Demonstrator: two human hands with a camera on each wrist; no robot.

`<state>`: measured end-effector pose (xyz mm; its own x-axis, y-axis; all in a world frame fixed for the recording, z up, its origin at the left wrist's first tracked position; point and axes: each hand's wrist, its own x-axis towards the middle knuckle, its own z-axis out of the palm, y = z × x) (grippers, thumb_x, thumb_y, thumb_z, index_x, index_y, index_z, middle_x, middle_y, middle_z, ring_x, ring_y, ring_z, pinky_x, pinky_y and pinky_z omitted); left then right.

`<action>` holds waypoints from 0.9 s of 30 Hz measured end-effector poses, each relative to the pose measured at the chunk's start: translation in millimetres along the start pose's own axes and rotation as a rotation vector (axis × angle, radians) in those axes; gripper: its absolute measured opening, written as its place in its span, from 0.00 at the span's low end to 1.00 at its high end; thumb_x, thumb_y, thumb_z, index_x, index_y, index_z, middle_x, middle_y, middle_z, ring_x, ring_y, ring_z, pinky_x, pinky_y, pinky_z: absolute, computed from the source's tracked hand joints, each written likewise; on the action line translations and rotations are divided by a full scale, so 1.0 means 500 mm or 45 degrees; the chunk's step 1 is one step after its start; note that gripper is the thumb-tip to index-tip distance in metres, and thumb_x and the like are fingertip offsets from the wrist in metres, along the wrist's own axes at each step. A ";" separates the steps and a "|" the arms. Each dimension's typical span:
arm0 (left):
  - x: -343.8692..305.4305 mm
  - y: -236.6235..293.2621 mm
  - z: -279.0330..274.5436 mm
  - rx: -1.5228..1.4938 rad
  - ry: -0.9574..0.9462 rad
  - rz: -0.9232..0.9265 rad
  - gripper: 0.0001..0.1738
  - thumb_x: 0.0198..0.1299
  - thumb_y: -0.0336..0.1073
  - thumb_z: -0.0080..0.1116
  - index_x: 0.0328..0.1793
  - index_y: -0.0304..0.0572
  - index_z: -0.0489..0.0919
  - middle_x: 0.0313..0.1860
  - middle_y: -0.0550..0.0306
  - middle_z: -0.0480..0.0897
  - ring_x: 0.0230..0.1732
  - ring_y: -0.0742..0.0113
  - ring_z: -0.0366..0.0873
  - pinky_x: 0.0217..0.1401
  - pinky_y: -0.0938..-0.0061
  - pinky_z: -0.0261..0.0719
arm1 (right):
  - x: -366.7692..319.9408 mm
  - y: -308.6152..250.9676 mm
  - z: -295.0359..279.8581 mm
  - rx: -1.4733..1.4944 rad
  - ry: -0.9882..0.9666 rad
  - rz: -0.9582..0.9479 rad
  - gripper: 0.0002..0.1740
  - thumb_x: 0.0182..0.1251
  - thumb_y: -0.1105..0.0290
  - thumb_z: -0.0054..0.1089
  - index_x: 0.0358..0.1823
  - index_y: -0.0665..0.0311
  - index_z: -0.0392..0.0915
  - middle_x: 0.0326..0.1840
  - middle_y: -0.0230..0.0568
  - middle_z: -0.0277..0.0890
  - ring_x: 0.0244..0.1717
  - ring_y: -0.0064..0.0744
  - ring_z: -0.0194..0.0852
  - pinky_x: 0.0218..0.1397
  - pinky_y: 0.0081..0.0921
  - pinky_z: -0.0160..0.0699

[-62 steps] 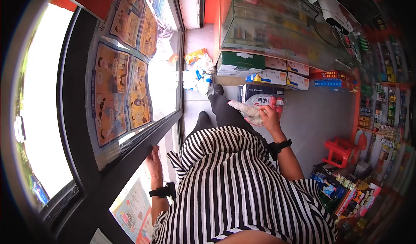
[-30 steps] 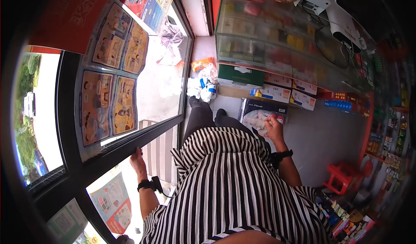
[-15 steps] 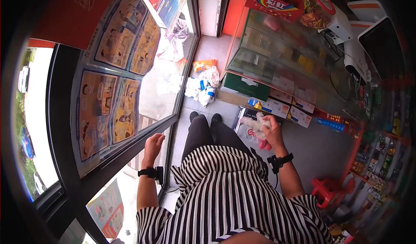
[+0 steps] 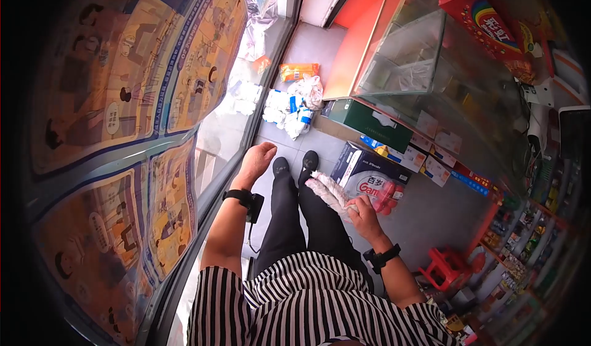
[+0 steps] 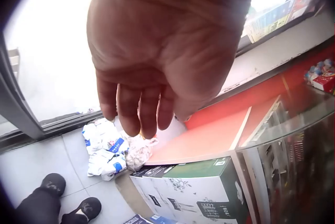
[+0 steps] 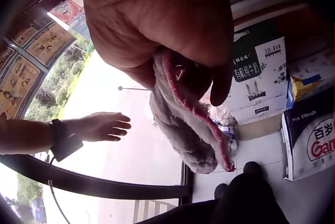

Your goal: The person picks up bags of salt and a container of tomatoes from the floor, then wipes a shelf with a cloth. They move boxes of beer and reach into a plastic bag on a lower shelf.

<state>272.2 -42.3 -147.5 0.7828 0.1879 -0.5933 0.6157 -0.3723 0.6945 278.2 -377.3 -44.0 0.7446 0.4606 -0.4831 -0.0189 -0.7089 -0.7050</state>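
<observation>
My right hand (image 4: 367, 221) pinches one end of a greyish-white cloth (image 4: 328, 192), which sticks out forward over my legs. In the right wrist view the cloth (image 6: 180, 122) hangs folded from the fingers, and a red stitched edge runs down it. Part of it is hidden in the palm. My left hand (image 4: 257, 161) is in front of me near the glass door (image 4: 228, 161), with nothing in it. Its fingers (image 5: 128, 109) hang relaxed in the left wrist view.
White plastic packs (image 4: 289, 109) and an orange pack (image 4: 300, 71) lie on the floor by the door. A glass counter (image 4: 400, 69) stands at the right, a green box (image 4: 372, 126) below it. Nearby are a dark drinks carton (image 4: 375, 174) and a red stool (image 4: 448, 269).
My left hand has left the door frame and moved forward. The right hand still holds the cloth, now swung over my legs. My view has turned, and the door panel fills more of the left side.
</observation>
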 end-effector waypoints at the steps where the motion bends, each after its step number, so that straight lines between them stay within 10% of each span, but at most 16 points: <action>1: 0.009 -0.026 0.014 -0.036 -0.048 -0.017 0.19 0.60 0.43 0.52 0.46 0.34 0.80 0.39 0.43 0.83 0.44 0.50 0.81 0.50 0.65 0.76 | 0.002 0.013 0.025 0.079 -0.012 -0.014 0.07 0.55 0.78 0.47 0.35 0.67 0.73 0.46 0.50 0.68 0.51 0.50 0.66 0.56 0.36 0.67; 27: 0.453 -0.405 0.469 0.022 0.117 -0.191 0.24 0.54 0.41 0.61 0.55 0.36 0.75 0.49 0.39 0.79 0.50 0.44 0.76 0.52 0.58 0.75 | 0.055 0.235 0.279 0.073 -0.445 -0.211 0.17 0.53 0.78 0.55 0.46 0.61 0.70 0.43 0.41 0.73 0.42 0.42 0.73 0.43 0.35 0.69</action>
<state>303.7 -137.5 -518.0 0.6875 0.3247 -0.6496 0.7254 -0.3493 0.5931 203.4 -373.6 -212.5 0.4685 0.7274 -0.5014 0.0377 -0.5834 -0.8113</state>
